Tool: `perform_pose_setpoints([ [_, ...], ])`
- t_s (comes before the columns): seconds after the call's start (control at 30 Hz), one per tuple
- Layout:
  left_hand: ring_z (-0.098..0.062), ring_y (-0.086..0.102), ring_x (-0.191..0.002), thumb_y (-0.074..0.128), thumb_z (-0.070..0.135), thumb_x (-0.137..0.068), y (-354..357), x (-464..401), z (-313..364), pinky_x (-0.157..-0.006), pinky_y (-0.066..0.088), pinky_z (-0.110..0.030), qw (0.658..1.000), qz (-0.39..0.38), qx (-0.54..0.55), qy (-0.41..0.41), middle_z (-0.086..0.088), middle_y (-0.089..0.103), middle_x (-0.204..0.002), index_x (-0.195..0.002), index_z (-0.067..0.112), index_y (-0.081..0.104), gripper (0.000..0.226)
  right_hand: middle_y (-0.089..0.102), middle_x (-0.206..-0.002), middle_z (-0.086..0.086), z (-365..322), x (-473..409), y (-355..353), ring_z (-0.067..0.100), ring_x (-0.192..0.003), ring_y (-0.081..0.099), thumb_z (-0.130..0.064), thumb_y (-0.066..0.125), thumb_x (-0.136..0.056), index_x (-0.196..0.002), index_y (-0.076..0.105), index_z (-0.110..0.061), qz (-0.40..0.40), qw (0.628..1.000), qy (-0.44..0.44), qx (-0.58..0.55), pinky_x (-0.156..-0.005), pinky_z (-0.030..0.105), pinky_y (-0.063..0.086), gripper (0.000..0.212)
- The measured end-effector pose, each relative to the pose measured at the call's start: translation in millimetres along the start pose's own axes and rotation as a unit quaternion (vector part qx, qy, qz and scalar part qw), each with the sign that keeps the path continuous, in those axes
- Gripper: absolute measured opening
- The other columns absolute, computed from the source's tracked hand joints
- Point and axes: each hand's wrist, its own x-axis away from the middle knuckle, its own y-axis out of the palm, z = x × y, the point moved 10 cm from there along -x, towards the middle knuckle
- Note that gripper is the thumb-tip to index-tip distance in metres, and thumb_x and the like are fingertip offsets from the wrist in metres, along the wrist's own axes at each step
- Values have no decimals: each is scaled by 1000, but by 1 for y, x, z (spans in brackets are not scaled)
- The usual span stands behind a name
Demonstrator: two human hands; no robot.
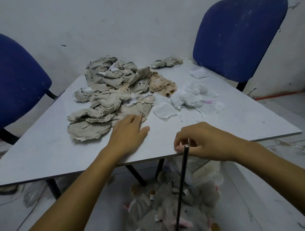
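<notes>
1. Closest to the camera, the rod [182, 184] stood nearly upright in front of the surface [45, 155], with its top level with the near edge and its lower end running out of view at the bottom.
2. The right hand [203, 141] pinched the rod's top between thumb and curled fingers, right at that near edge.
3. The left hand [129, 132] lay flat on the surface, fingers straight and thumb spread, with its fingertips touching the near side of the fabric pile [112, 92].
4. That pile of gray-beige cut pieces covered the middle of the surface, and a tan piece [161, 85] lay against its right side.
5. White scraps [191, 94] lay just right of the pile with crumbs near them, and a small gray piece [166, 62] sat apart at the far corner.
6. Gray toys [166, 214] lay heaped on the floor below the near edge, behind the rod.
7. Two blue chairs stood beyond the surface, a left chair [12, 83] and a right chair [239, 34], near a white wall.
</notes>
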Motion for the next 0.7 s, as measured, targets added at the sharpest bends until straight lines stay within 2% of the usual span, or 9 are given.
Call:
perform_pose_setpoints([
  [0.1,-23,48,-114,50,37,-100,-22,6,10,-89,29,-38,993,112,13,26,3,54,-114,-124,27,57,28,62,-88,-14,1,-3,-2,1,-77,55,-37,58,-96,-96,67,-36,24,1000,4,-7,-70,21,45,9],
  [0.2,-20,51,-106,53,20,-99,-25,12,17,-85,33,-30,988,124,75,61,3,55,-103,-116,24,67,22,61,-94,-14,4,-8,-12,4,-79,57,-31,59,-96,-105,67,-34,81,997,13,-8,-75,27,49,13],
  [0.3,-3,57,-89,56,12,-97,-49,22,42,-73,36,-9,952,122,244,137,11,64,-97,-102,28,71,23,47,-117,-13,12,-10,-21,6,-95,55,-28,67,-90,-133,49,-45,155,986,42,-50,-81,26,50,49],
  [0.37,-1,60,-80,52,9,-94,-69,30,63,-70,40,-11,917,127,319,202,15,67,-89,-92,30,70,28,33,-135,-8,13,-14,-25,13,-116,44,-29,74,-84,-147,27,-50,181,981,51,-40,-94,25,42,82],
  [0.43,-10,58,-69,52,10,-94,-74,31,72,-63,42,-17,889,103,386,226,10,65,-78,-93,25,69,23,29,-146,-4,11,-20,-23,18,-126,34,-29,78,-80,-152,22,-45,166,985,47,-29,-105,30,33,92],
  [0.53,-7,46,-57,54,26,-99,-60,30,67,-54,36,-19,884,52,424,191,12,52,-64,-107,20,65,15,51,-134,0,11,-31,-6,21,-120,46,-29,73,-85,-133,55,-25,91,995,43,5,-99,34,40,52],
  [0.6,-6,54,-69,46,39,-97,-56,29,51,-63,37,-23,914,108,363,142,17,58,-73,-104,29,64,21,68,-105,-1,15,-32,-11,21,-98,61,-23,68,-88,-104,67,-18,137,988,61,-44,-82,35,48,17],
  [0.67,-5,59,-88,43,53,-94,-54,29,39,-74,42,-26,912,130,370,118,16,62,-95,-107,38,59,25,71,-81,-2,34,-26,-27,18,-78,67,-16,60,-91,-88,66,-16,245,933,122,-233,-69,34,54,7],
  [0.7,0,60,-94,47,67,-88,-46,28,38,-78,45,-26,900,86,413,110,12,60,-105,-115,40,55,39,70,-73,-1,44,-22,-31,18,-70,67,-14,56,-93,-85,65,-14,278,884,154,-342,-62,34,56,12],
])
